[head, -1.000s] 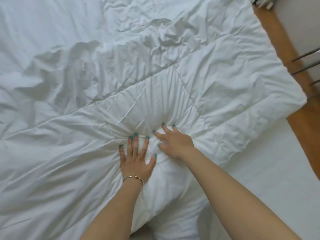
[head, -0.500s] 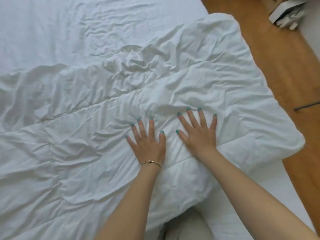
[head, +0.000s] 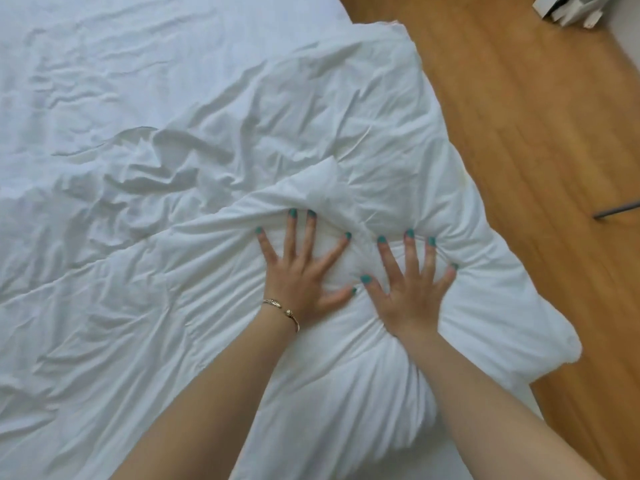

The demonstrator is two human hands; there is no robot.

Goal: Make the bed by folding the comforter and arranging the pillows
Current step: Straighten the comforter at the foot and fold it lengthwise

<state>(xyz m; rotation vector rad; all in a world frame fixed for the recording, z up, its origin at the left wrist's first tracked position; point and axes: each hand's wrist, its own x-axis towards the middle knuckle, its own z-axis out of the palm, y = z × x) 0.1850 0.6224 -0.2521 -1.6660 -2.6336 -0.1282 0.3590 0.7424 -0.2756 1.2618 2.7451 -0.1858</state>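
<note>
Both hands flat on a white comforter [head: 214, 306], side by side near the centre of the view. Left hand [head: 304, 271] palm down, fingers straight and spread wide apart, pressing into the fabric, thumb tip reaching toward 3 o'clock and nearly touching the other thumb. Right hand [head: 412, 292] likewise palm down, fingers fanned apart and straight, tips sunk into the padding so that small creases radiate from them toward 12 and 2 o'clock. Teal polish on every nail. Thin gold bracelet [head: 282, 308] around the left wrist. Nothing pinched or gripped by either hand; only pressed. Comforter spread across most of the view, from 9 o'clock through the centre to 4 o'clock, deeply wrinkled at 10 o'clock of the hands, with a raised fold just at 12 o'clock of the left fingertips. Rounded corner of the comforter at 4 o'clock hanging past the bed edge over a wooden floor [head: 536, 168]. Smoother white sheet [head: 121, 39] lying beyond the comforter at 11 o'clock. Floor running along the right side from 1 to 5 o'clock. White crumpled item [head: 571, 10] on the floor at the far 1 o'clock corner, too cropped to identify. Thin dark rod [head: 616, 209] entering from the edge at 3 o'clock. No pillow identifiable in view.
</note>
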